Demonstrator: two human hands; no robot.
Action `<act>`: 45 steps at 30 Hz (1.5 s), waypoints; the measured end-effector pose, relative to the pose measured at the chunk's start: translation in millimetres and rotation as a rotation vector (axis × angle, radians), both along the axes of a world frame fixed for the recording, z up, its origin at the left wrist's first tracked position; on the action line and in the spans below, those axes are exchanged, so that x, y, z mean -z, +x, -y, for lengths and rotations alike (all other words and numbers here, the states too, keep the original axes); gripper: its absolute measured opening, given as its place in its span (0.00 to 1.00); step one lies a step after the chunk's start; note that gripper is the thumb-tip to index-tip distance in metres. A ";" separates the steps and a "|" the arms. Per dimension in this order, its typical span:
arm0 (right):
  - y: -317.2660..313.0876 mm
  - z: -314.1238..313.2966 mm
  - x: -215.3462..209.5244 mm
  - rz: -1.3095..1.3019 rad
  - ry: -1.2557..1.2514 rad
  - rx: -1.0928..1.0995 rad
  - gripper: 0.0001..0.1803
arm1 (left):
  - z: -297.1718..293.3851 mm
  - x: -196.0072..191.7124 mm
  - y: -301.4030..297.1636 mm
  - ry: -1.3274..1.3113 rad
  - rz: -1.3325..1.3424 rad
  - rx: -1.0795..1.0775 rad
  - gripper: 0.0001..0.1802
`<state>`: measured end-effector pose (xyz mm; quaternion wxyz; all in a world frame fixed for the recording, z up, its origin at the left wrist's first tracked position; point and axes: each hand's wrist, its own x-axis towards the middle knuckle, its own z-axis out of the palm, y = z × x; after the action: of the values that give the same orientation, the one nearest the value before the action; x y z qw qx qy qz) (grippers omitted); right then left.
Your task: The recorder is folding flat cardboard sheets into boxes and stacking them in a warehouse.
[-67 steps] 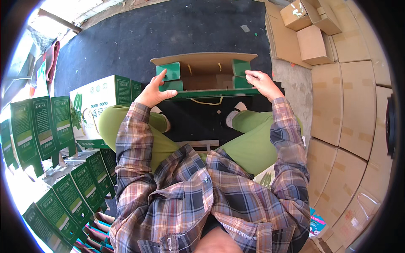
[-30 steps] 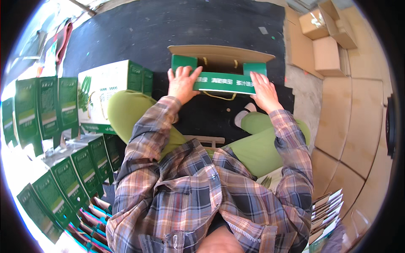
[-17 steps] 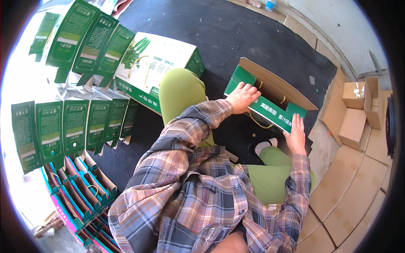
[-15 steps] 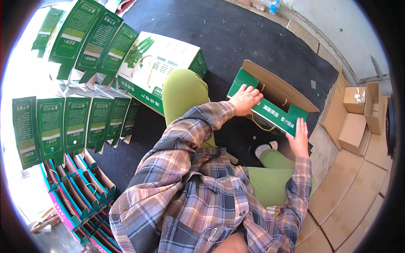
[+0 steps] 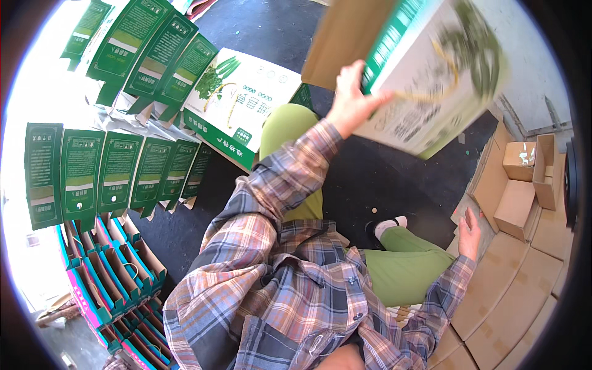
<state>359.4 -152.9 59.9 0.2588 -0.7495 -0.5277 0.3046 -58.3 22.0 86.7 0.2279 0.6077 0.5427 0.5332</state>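
My left hand (image 5: 354,102) grips the edge of a green and white printed carton (image 5: 407,114), thumb on its white face. Raised off the floor and tilted, the carton is partly blurred by motion. It has a yellow rope handle (image 5: 453,77), a picture of green vegetables and a brown inner flap (image 5: 345,43). Away to the right, my right hand (image 5: 470,233) holds nothing, its fingers stretched out near some brown boxes. Beside my left knee lies a similar white and green carton (image 5: 253,86) with its own rope handle.
Folded green cartons (image 5: 117,166) stand in rows at the left. Below them are stacked teal and pink open cartons (image 5: 114,271). Brown cardboard boxes (image 5: 499,277) line the right side, by a pale wall (image 5: 542,86). A black mat (image 5: 394,185) covers the floor.
My left hand has lifted the carton up and away from my lap, turning its white face into view. My right hand has let go of it and moved down to the right.
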 end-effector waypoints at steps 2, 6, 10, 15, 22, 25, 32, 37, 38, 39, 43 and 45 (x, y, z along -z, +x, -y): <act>-1.2 -0.8 -1.1 -0.041 -0.017 0.013 0.25 | -8.9 -28.5 -26.7 -0.048 0.565 0.144 0.35; 4.4 -3.0 5.8 -0.119 -0.073 0.001 0.26 | 11.3 -73.1 -77.1 0.137 1.011 0.055 0.17; 1.1 -5.0 5.5 -0.118 -0.087 -0.016 0.26 | 42.3 -59.5 -146.3 0.047 1.261 0.099 0.15; 1.6 -5.7 8.5 -0.056 -0.120 -0.031 0.24 | 99.3 -16.1 -192.9 0.037 1.297 -0.062 0.22; -10.4 -7.8 2.8 -0.002 -0.171 -0.011 0.23 | 129.0 68.1 -233.5 -0.079 1.350 -0.411 0.20; -0.4 -6.1 16.3 0.017 -0.134 -0.053 0.23 | 123.7 70.2 -251.2 -0.080 1.344 -0.415 0.20; 8.1 1.3 25.1 0.003 -0.091 -0.053 0.23 | 114.0 86.5 -261.7 -0.115 1.308 -0.405 0.20; 3.2 -3.7 17.4 -0.056 -0.008 -0.031 0.23 | 111.2 104.9 -284.1 -0.241 1.322 -0.358 0.21; -1.2 -10.7 17.1 -0.114 0.034 -0.025 0.23 | 116.6 110.8 -311.6 -0.233 1.309 -0.300 0.22; -1.4 -10.4 13.1 -0.161 0.065 0.013 0.22 | 117.9 112.2 -313.4 -0.248 1.279 -0.285 0.22; 23.1 14.7 -0.8 -0.194 0.166 0.254 0.21 | 117.9 94.4 -310.7 -0.201 0.487 -0.908 0.28; 44.2 43.6 6.2 -0.187 0.186 0.373 0.21 | 120.7 70.9 -260.2 -0.045 0.041 -1.036 0.34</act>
<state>403.6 -196.4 53.6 0.4265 -0.7754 -0.3797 0.2696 -318.5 -98.6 15.8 -0.0427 0.2436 0.7791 0.5761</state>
